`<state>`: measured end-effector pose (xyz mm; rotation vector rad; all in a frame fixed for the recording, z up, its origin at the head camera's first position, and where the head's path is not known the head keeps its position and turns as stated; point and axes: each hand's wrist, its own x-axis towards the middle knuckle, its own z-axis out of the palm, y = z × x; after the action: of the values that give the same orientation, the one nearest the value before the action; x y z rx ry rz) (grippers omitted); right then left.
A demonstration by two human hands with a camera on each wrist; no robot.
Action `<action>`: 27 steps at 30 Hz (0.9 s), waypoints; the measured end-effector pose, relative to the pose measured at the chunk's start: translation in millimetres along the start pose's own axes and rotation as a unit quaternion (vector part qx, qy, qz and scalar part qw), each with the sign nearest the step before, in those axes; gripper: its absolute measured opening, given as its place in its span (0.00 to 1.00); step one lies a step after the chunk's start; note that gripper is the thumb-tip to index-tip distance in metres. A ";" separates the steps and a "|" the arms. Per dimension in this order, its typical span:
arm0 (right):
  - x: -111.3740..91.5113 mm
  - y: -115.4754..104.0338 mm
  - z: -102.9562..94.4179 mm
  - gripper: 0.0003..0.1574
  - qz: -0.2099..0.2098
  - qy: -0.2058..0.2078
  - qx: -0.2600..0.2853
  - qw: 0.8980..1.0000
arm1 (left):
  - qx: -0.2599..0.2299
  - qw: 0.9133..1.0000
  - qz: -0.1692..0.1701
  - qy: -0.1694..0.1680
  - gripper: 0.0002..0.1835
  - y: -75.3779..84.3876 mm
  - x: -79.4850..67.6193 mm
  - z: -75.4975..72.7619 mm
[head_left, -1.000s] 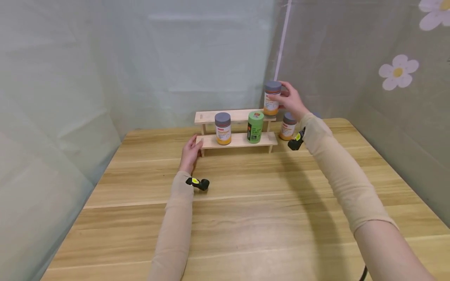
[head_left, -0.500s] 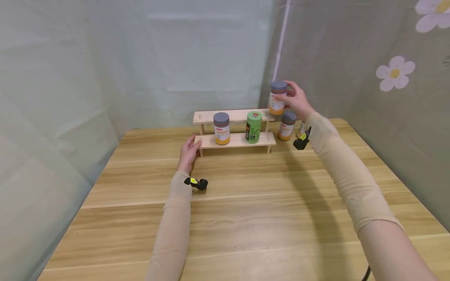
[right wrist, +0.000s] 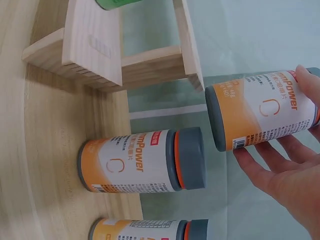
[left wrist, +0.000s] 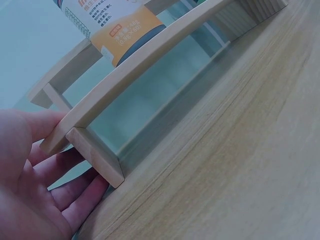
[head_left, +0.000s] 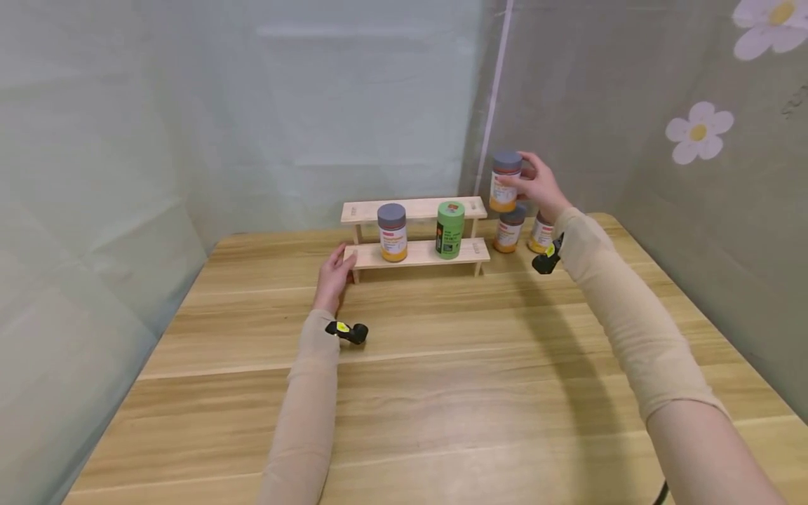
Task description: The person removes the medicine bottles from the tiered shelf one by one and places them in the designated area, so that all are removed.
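My right hand (head_left: 541, 188) grips a supplement bottle (head_left: 503, 193) with a grey lid and a white and orange label. It hangs in the air beyond the right end of the upper step of a two-step wooden display shelf (head_left: 369, 261). My left hand (head_left: 332, 279) holds the left end of the lower step, thumb at the top and fingers by the leg (left wrist: 97, 157). On that step stand another grey-lidded bottle (head_left: 393, 235) and a green bottle (head_left: 449, 235). In the right wrist view the held bottle (right wrist: 265, 110) is apart from the shelf.
Two more grey-lidded bottles, one nearer the shelf (head_left: 508, 235) and one by my right wrist (head_left: 541, 235), stand on the wooden table (head_left: 442, 365) right of the shelf. Behind hangs a pale cloth (head_left: 353, 105); a grey one with flowers (head_left: 587, 84) hangs to the right.
My right hand has carried the bottle rightward from the right end of the upper step, out past the shelf. The rightmost table bottle has come into view. My left hand keeps its hold.
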<state>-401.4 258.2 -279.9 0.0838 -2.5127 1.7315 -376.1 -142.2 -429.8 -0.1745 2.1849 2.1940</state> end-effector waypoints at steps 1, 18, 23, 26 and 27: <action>-0.7 1.0 0.1 0.45 0.001 0.001 -0.001 1.000 | -0.001 1.000 0.000 -0.001 0.32 0.1 -0.7 -0.2; -6.1 7.9 -17.7 0.45 -0.007 0.011 -0.034 0.999 | 0.006 1.000 -0.003 -0.002 0.33 2.1 -2.2 1.5; -8.0 8.4 -22.7 0.46 -0.004 0.014 -0.030 0.999 | 0.001 1.000 -0.003 -0.003 0.32 3.5 -2.6 2.3; -9.3 9.8 -25.6 0.46 -0.002 0.017 -0.036 0.999 | -0.004 1.000 -0.003 -0.002 0.32 3.9 -2.6 2.5; -9.9 10.6 -26.8 0.46 -0.001 0.019 -0.039 0.999 | -0.004 1.000 -0.003 -0.001 0.32 3.9 -2.5 2.5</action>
<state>-391.5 287.0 -281.3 0.0478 -2.5479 1.6163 -374.1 -139.7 -425.7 -0.1773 2.1719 2.1990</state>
